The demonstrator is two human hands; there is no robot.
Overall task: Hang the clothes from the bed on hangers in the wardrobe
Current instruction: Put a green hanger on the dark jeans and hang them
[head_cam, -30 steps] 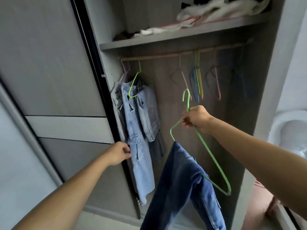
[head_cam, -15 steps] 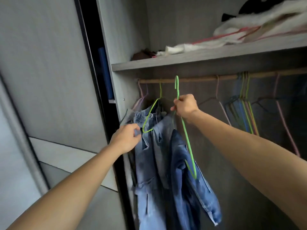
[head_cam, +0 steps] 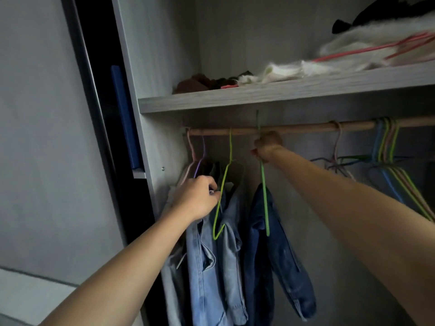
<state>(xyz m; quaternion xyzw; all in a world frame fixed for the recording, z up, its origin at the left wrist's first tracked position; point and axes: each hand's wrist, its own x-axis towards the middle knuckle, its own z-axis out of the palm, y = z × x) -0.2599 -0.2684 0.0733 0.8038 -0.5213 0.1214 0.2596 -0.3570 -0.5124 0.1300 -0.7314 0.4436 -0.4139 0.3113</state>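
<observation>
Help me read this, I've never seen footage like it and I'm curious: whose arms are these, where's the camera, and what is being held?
No machine here: these are a person's two bare arms, filmed by a single camera worn on their head, looking into a wardrobe. The right hand grips a green hanger carrying dark blue jeans, raised to the wooden rail; whether its hook sits on the rail I cannot tell. The left hand, fingers curled, is at the light denim clothes already hanging at the left; what it grips is unclear. Empty hangers hang further right, and a shelf above holds loose fabric.
</observation>
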